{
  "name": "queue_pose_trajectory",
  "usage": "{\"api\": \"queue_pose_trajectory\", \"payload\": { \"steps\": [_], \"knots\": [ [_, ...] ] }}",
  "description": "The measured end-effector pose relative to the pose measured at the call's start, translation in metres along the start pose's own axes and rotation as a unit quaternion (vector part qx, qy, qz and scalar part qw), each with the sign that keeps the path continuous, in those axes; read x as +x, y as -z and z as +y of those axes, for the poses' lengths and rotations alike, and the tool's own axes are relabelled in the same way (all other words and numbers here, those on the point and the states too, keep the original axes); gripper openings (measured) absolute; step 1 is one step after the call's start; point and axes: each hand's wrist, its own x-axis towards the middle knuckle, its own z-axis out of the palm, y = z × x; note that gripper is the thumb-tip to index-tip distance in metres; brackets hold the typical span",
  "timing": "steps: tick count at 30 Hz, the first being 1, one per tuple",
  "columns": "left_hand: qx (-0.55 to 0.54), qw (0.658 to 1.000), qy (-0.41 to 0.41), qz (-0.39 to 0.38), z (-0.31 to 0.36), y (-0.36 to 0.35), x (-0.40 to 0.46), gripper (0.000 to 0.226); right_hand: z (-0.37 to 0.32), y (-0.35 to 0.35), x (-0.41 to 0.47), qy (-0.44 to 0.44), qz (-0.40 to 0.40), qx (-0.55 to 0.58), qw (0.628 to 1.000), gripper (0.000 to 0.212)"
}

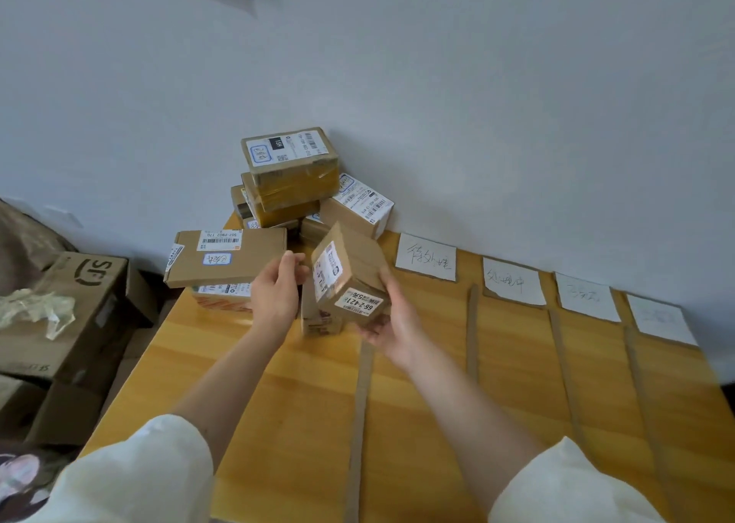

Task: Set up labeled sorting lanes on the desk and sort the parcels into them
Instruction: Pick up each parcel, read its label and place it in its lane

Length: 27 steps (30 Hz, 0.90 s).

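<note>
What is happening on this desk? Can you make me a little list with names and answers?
held parcel: small brown box, tilted, lifted above the desk
right hand: under the box, holding it
left hand: touching the box's left side
parcel pile: stacked at the desk's back left, by the wall
lane labels: four white handwritten papers along the wall
lane dividers: brown strips on the wooden desk
lanes: no parcels in them yet
</note>
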Motion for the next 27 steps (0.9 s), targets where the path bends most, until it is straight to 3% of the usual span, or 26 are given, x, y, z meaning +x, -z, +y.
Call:
{"api": "queue_pose_trajectory", "payload": {
  "steps": [9, 18, 23, 27],
  "knots": [
    [0.007, 0.986, 0.056, -0.155, -0.007, -0.024, -0.047, 0.032, -0.003, 0.059, -0.047, -0.039, -0.064, 0.164, 0.984, 0.056],
    [0.024, 0.963, 0.125, -0.239, -0.015, -0.064, -0.088, 0.041, -0.002, 0.117, -0.069, 0.005, -0.109, 0.252, 0.962, 0.07],
    [-0.006, 0.875, 0.246, -0.416, -0.005, -0.08, -0.104, 0.074, -0.003, 0.143, -0.069, 0.069, -0.123, 0.237, 0.961, 0.082],
    [-0.064, 0.819, 0.294, -0.489, -0.003, -0.091, -0.112, 0.057, -0.011, 0.159, -0.074, 0.1, -0.101, 0.133, 0.981, 0.037]
  ]
}}
